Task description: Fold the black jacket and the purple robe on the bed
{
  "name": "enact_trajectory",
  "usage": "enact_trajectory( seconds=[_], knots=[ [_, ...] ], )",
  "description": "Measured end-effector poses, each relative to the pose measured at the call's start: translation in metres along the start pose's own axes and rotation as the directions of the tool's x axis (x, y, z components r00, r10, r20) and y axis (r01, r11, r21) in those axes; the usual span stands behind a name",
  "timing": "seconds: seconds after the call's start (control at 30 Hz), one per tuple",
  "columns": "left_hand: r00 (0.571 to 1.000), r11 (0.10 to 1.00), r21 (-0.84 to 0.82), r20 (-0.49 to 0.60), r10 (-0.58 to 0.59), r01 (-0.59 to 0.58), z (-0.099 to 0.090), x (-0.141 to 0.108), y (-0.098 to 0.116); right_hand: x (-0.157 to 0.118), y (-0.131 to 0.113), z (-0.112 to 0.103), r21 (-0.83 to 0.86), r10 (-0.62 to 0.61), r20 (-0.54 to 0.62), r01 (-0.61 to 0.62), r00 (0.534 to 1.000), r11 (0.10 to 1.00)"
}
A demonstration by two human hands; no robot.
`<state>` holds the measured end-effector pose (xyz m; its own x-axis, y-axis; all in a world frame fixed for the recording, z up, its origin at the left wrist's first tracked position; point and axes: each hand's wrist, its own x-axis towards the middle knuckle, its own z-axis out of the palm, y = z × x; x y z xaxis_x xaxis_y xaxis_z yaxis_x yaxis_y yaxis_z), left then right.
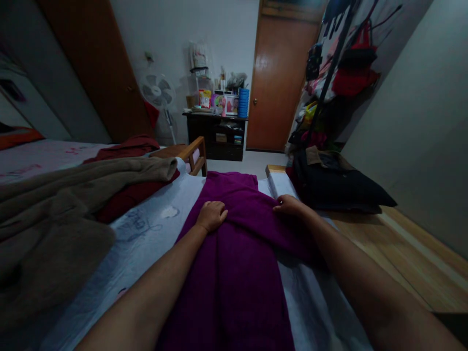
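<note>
A purple garment lies lengthwise on the light blue bedsheet, with one part of it spread out toward the right. My left hand rests on its upper left part, fingers curled against the cloth. At the garment's upper right edge is my right hand, its thumb and fingertips pinched together on the fabric. The lower end of the garment runs out of the frame between my forearms.
A brown fleece garment lies on the left over dark red cloth. Dark folded clothes are piled at the right on a wooden surface. A wooden armrest stands beyond the bed.
</note>
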<state>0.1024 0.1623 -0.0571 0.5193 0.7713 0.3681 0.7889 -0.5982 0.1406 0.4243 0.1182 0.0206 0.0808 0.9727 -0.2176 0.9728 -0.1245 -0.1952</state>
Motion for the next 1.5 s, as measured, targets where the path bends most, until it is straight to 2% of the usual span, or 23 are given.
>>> enact_trajectory(
  seconds=[0.1,0.2,0.27,0.33,0.4,0.47,0.63,0.77,0.87,0.93,1.07,1.2,1.3,1.4,1.5],
  knots=[
    [0.999,0.999,0.031,0.002,-0.037,0.037,-0.011,0.015,0.019,-0.026,0.021,-0.005,0.023,0.019,0.042,-0.020,0.999,1.000],
    [1.000,1.000,-0.018,-0.003,-0.016,0.016,-0.013,0.030,0.052,-0.046,0.037,-0.003,0.036,0.058,0.054,-0.060,0.997,0.998],
    [0.991,0.998,-0.064,0.132,-0.004,0.012,-0.005,0.035,0.075,-0.058,0.046,0.000,0.045,0.090,0.048,-0.092,0.995,0.995],
    [0.955,0.996,-0.086,0.298,-0.008,0.035,0.007,0.035,0.091,-0.069,0.056,0.004,0.063,0.116,0.039,-0.118,0.992,0.991],
    [0.923,0.995,-0.081,0.384,-0.023,0.059,0.018,0.031,0.099,-0.081,0.068,0.007,0.088,0.138,0.040,-0.141,0.990,0.986],
    [0.918,0.995,-0.071,0.395,-0.033,0.066,0.024,0.027,0.100,-0.095,0.079,0.009,0.114,0.165,0.054,-0.171,0.985,0.979],
    [0.916,0.995,-0.049,0.396,-0.060,0.087,0.018,0.026,0.103,-0.137,0.098,0.009,0.241,0.217,0.106,-0.237,0.970,0.941],
    [0.917,0.989,-0.060,0.385,-0.105,0.138,0.006,0.019,0.130,-0.165,0.099,0.013,0.484,0.161,0.083,-0.181,0.984,0.856],
    [0.917,0.984,-0.153,0.397,-0.025,0.094,0.002,0.007,0.159,-0.172,0.098,0.025,0.669,0.172,-0.014,-0.118,0.985,0.734],
    [0.895,0.980,-0.182,0.445,0.013,0.076,0.001,-0.002,0.174,-0.171,0.099,0.036,0.768,0.213,-0.087,-0.071,0.973,0.637],
    [0.870,0.983,-0.160,0.494,0.002,0.089,0.000,-0.010,0.187,-0.171,0.096,0.051,0.876,0.360,-0.180,-0.018,0.915,0.482],
    [0.861,0.975,-0.185,0.508,-0.012,0.123,-0.006,-0.012,0.197,-0.185,0.082,0.053,0.946,0.523,-0.149,-0.034,0.839,0.324],
    [0.868,0.965,-0.255,0.491,0.073,0.064,-0.009,-0.018,0.212,-0.198,0.070,0.053,0.950,0.532,-0.114,-0.066,0.839,0.307],
    [0.856,0.955,-0.294,0.505,0.111,0.049,-0.010,-0.023,0.224,-0.204,0.065,0.058,0.934,0.454,-0.130,-0.045,0.882,0.355],
    [0.844,0.941,-0.333,0.519,0.137,0.052,-0.014,-0.024,0.224,-0.204,0.064,0.064,0.921,0.388,-0.181,0.017,0.904,0.389]
  ],
)
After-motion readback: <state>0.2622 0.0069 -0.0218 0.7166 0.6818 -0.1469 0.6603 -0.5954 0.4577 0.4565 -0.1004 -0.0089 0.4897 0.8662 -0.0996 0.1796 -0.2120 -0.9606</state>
